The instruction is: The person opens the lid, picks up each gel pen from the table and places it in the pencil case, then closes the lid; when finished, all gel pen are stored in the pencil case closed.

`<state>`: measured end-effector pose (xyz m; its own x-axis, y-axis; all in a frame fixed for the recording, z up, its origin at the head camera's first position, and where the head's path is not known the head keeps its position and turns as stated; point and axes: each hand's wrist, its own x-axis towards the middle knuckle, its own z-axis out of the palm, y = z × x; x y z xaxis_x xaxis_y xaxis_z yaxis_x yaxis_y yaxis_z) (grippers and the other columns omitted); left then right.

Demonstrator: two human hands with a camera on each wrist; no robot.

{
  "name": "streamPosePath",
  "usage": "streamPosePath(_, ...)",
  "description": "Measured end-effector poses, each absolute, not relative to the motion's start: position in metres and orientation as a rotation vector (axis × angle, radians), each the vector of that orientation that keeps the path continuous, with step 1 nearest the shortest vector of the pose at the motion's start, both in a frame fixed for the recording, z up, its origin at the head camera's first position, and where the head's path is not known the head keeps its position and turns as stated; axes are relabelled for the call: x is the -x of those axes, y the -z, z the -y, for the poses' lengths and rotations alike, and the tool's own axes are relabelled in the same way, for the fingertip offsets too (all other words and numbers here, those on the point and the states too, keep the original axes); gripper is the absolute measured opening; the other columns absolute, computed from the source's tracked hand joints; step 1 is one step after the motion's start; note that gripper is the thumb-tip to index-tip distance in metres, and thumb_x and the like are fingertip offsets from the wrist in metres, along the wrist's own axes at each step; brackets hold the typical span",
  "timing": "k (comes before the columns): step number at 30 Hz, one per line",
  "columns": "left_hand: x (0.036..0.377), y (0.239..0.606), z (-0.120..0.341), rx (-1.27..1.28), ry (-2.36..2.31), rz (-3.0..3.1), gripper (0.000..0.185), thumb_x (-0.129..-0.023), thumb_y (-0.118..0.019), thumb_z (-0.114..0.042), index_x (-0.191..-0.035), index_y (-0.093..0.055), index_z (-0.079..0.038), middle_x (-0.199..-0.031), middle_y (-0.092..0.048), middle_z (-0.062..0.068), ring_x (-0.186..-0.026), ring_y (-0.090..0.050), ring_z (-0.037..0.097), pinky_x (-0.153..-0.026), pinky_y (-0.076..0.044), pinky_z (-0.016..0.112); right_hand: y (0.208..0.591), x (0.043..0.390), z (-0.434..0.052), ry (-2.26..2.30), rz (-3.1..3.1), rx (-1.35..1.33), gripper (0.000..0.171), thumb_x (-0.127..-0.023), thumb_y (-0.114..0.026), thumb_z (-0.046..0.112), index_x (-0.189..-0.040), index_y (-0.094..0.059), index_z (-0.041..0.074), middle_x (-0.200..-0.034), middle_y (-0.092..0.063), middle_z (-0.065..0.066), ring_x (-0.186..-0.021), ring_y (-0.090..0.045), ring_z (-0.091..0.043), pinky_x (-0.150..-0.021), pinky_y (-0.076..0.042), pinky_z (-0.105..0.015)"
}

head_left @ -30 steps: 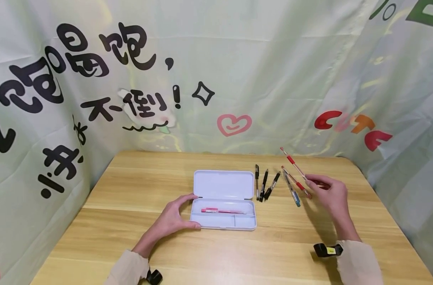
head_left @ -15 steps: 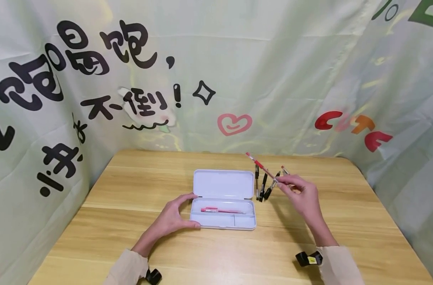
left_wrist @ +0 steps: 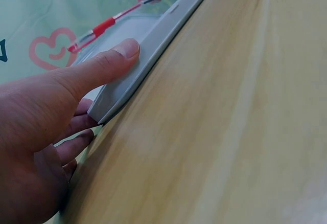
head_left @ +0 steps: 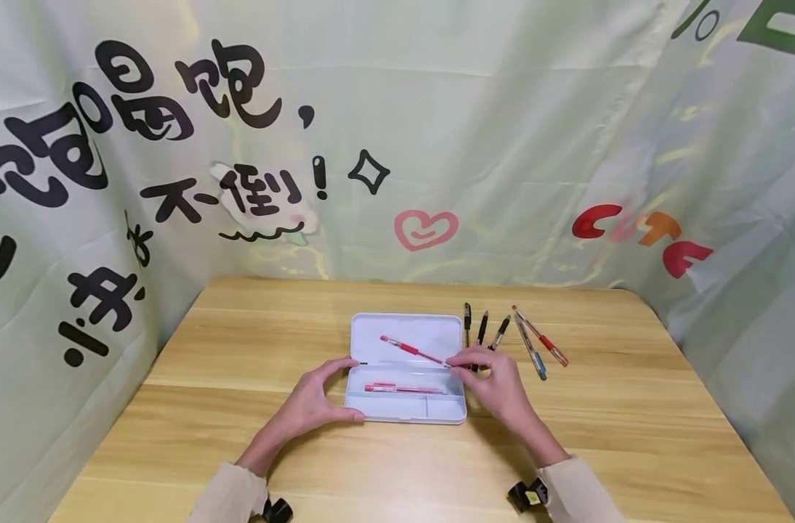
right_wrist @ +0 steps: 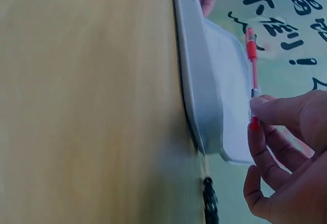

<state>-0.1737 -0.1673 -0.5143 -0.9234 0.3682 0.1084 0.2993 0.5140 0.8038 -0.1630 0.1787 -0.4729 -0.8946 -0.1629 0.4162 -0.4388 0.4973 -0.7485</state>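
An open white pencil case [head_left: 404, 418] lies on the wooden table, its lid tipped back. Inside, red pens [head_left: 404, 388] lie lengthwise in the long rear compartment. My left hand [head_left: 319, 396] grips the case's left end, thumb on the front edge and fingers at the back corner. In the left wrist view that thumb [left_wrist: 115, 63] presses the case's front wall. My right hand [head_left: 495, 381] pinches a red gel pen [head_left: 410, 349] near one end between thumb and fingers. This pen slants above the case, across the lid in the head view; the right wrist view shows its red grip [right_wrist: 251, 47].
Right of the case lie several black pens [head_left: 500, 333], partly behind my right hand. Farther right a blue pen [head_left: 533, 349] and another red pen [head_left: 543, 338] lie close together. A printed cloth [head_left: 502, 145] hangs behind the table.
My right hand has carried the red gel pen leftward from beyond the loose pens to above the case. My left hand stays at the case's left end.
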Motion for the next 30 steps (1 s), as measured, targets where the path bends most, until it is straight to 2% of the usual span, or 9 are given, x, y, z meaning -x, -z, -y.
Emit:
streamPosePath(2,0.174,0.514,0.167,-0.585,-1.391,-2.67,0.093,-0.061,-0.098,-0.05,-0.141,-0.059,-0.021,-0.151,-0.054,0.008,-0.141,-0.045,0.032,-0.116,-0.034,0.058,0.475,0.163,-0.173,-1.357,2.485,-0.524,0.02,-0.082,-0.081,-0.008,-0.093,-0.082,0.009,-0.096,-0.076,0.0,-0.095,-0.071,-0.021,-0.085,-0.061,-0.035)
streamPosePath(7,0.174,0.513,0.168,-0.575,-1.383,-2.671,0.095,-0.061,-0.098,-0.05,-0.142,-0.059,-0.02,-0.15,-0.054,0.008,-0.142,-0.045,0.032,-0.117,-0.034,0.058,0.477,0.16,-0.16,-1.327,2.624,-0.516,0.019,-0.083,-0.082,-0.004,-0.092,-0.082,0.013,-0.094,-0.075,0.005,-0.088,-0.068,-0.015,-0.072,-0.058,-0.028)
streamPosePath(13,0.172,0.514,0.167,-0.565,-1.389,-2.668,0.093,-0.061,-0.098,-0.049,-0.141,-0.06,-0.023,-0.15,-0.054,0.009,-0.141,-0.046,0.033,-0.116,-0.034,0.058,0.48,0.16,-0.151,-1.224,2.735,-0.503,0.02,-0.082,-0.083,-0.004,-0.087,-0.082,0.016,-0.09,-0.075,0.008,-0.09,-0.07,-0.015,-0.082,-0.06,-0.033)
streamPosePath(18,0.173,0.513,0.166,-0.569,-1.379,-2.671,0.094,-0.06,-0.098,-0.05,-0.142,-0.059,-0.022,-0.151,-0.054,0.008,-0.142,-0.045,0.033,-0.116,-0.034,0.058,0.481,0.16,-0.152,-1.229,2.746,-0.476,0.021,-0.081,-0.083,-0.004,-0.086,-0.082,0.016,-0.089,-0.074,0.007,-0.09,-0.07,-0.017,-0.082,-0.06,-0.035)
streamPosePath(25,0.174,0.513,0.166,-0.575,-1.374,-2.674,0.095,-0.061,-0.098,-0.051,-0.142,-0.059,-0.02,-0.151,-0.054,0.008,-0.142,-0.045,0.032,-0.117,-0.034,0.056,0.475,0.161,-0.165,-1.332,2.702,-0.434,0.018,-0.083,-0.082,-0.002,-0.096,-0.081,0.011,-0.097,-0.076,0.0,-0.085,-0.066,-0.015,-0.072,-0.057,-0.025)
streamPosePath(30,0.172,0.514,0.166,-0.578,-1.384,-2.677,0.094,-0.061,-0.098,-0.051,-0.141,-0.06,-0.02,-0.15,-0.055,0.008,-0.141,-0.046,0.032,-0.116,-0.035,0.056,0.466,0.166,-0.187,-1.314,2.634,-0.366,0.019,-0.087,-0.08,0.001,-0.104,-0.079,0.006,-0.098,-0.075,-0.002,-0.087,-0.066,-0.017,-0.076,-0.057,-0.03)
